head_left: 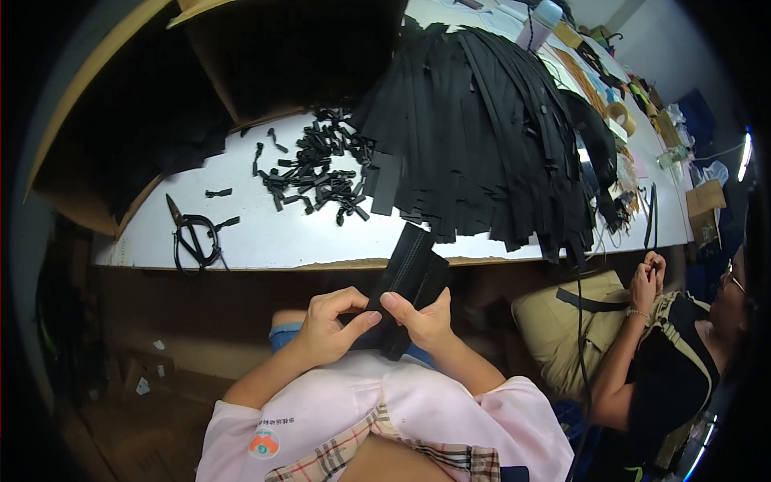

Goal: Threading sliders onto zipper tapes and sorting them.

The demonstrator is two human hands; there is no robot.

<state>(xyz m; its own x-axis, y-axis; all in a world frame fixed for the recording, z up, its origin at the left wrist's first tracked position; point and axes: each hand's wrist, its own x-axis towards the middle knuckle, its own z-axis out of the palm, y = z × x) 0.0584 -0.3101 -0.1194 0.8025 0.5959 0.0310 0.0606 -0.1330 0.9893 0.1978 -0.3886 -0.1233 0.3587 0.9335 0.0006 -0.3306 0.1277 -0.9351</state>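
My right hand (424, 323) grips a folded black strap (405, 261) with stitched lines along it, the thumb pressed on its face. The strap hangs over my lap, just in front of the table's edge, and two of its layers lie side by side at the upper end. My left hand (331, 325) is curled at the strap's left side, thumb and fingers closed at its edge; the fingertips are partly hidden. Beyond my hands, a thick heap of flat black straps (474, 136) drapes over the white table (273, 245).
Small black buckle-like pieces (321, 165) lie piled left of the straps. Black-handled scissors (193, 241) rest near the table's front left. An open cardboard box (96, 201) holds dark material. At right a co-worker (666, 353) sits with both hands raised together. A tape roll (618, 114) stands farther back.
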